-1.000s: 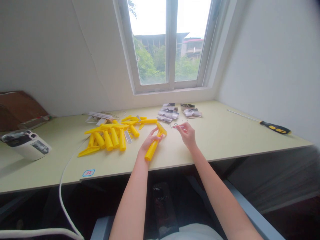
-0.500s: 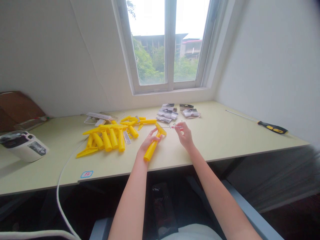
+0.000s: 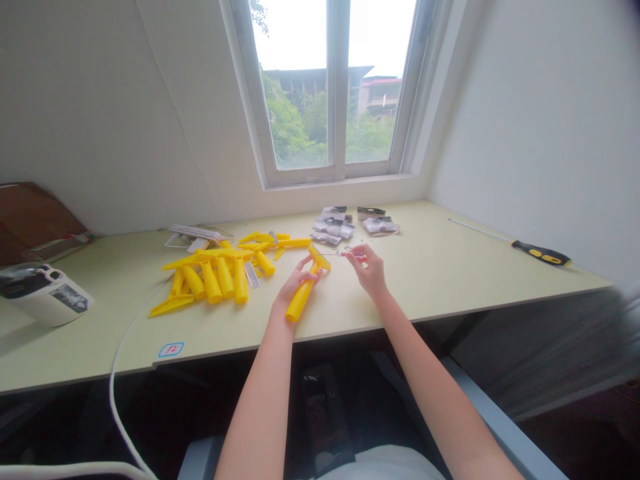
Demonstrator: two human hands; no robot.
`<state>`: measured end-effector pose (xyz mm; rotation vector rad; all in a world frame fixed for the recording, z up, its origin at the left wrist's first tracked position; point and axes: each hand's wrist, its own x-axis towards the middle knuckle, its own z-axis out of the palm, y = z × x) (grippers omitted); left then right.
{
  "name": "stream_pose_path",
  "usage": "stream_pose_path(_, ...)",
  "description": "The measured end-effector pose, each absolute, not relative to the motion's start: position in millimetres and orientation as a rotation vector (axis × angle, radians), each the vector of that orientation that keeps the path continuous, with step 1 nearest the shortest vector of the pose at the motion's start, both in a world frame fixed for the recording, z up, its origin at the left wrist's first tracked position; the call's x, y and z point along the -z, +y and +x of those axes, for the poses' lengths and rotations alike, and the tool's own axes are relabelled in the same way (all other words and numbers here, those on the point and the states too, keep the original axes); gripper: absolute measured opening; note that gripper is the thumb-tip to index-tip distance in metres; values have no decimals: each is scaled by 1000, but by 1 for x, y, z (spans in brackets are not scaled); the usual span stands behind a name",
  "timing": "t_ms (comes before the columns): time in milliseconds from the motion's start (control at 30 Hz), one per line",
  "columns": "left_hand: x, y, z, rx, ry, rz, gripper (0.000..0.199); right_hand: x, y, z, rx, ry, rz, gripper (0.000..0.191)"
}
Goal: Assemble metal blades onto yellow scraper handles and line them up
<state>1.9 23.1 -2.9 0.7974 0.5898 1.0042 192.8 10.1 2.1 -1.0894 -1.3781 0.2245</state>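
Note:
My left hand (image 3: 295, 279) is wrapped round a yellow plastic handle piece (image 3: 300, 300), its wider head tilted up and away from me. To its right, my right hand (image 3: 369, 268) pinches a thin metal tool with a small reddish grip (image 3: 354, 255). The tool's thin shaft (image 3: 326, 254) points left and reaches the head of the yellow piece; whether its tip touches is too small to tell. Tiny metal parts (image 3: 349, 249) lie just behind my right fingers. Left of my left hand is a pile of similar yellow pieces (image 3: 213, 280).
Small printed packets (image 3: 333, 225) and more packets (image 3: 379, 223) lie near the window. A black and yellow screwdriver (image 3: 543, 253) rests at the right. At the left are a white jug (image 3: 63, 297), a cardboard box (image 3: 35, 217) and a white cable (image 3: 114, 393).
The whole view has shifted slightly, with the table and its objects a little further left. Both hands keep nearly the same pose and the same holds.

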Motion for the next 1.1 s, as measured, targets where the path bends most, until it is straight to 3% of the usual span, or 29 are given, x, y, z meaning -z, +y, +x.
stream_pose_path(400,5,31,-1,-1140,550,538,69,5,19,208,-109,-958,-1179,33)
stream_pose_path(800,4,30,-1,-1138,498,579,69,8,22,209,-230,-996,-1199,26)
stream_pose_path(1100,10,36,-4,-1196,428,519,67,14,23,220,-26,-1022,-1329,28)
